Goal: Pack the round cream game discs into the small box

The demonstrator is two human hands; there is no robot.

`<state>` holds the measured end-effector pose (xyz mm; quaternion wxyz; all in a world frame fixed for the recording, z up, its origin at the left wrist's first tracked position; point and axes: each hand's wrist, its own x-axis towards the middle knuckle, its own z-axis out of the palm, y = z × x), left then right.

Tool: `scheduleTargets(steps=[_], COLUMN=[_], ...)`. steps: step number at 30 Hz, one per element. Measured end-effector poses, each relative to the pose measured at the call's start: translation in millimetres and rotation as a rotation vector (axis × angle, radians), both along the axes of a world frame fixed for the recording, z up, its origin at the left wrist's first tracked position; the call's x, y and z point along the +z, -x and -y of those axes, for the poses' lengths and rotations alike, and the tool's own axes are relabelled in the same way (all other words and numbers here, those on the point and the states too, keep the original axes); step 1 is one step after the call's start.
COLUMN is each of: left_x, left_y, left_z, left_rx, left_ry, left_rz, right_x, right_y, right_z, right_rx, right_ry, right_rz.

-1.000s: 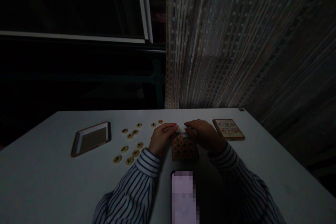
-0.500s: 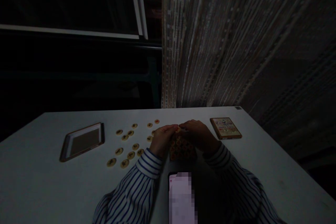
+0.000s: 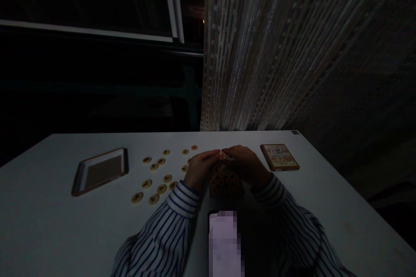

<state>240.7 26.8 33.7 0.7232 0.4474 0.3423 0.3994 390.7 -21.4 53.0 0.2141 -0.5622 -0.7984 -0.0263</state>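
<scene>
Between the fingertips of my left hand [image 3: 202,168] and my right hand [image 3: 248,165] is a round xiangqi piece [image 3: 222,155] with a red character. Both hands are closed on it, one from each side. Just below them is a block of xiangqi pieces [image 3: 225,181] with red marks, set close together in rows; my hands hide its far part. Left of my left hand, several loose pieces with black characters, such as this xiangqi piece [image 3: 161,189], lie scattered on the white table [image 3: 65,229]. One red-marked piece [image 3: 194,147] lies farther back.
An open box tray [image 3: 100,172] lies at the left. A closed box or lid with printed writing [image 3: 279,157] lies at the right. Nearest me is a phone [image 3: 224,242] with a lit screen. A string curtain [image 3: 247,52] hangs behind the table; the room is dark.
The red-marked piece between my fingertips now shows its face more plainly. My hands have stayed over the block of pieces. The view has shifted slightly.
</scene>
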Motion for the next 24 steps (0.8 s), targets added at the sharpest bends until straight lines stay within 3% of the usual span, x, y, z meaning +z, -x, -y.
scheduleTargets(steps=[16, 21, 24], left_x=[-11.2, -6.2, -6.7], left_y=[0, 9, 16], left_z=[-7, -17, -22], left_rx=[0.070, 0.189, 0.178], left_ry=[-0.108, -0.321, -0.478], left_rz=[-0.100, -0.355, -0.508], right_x=[-11.3, -6.5, -5.7], right_y=[-4, -10, -12], right_z=[-8, -7, -7], right_rx=[0.028, -0.007, -0.035], right_ry=[-0.018, 0.030, 0.095], right_rz=[-0.010, -0.002, 0.034])
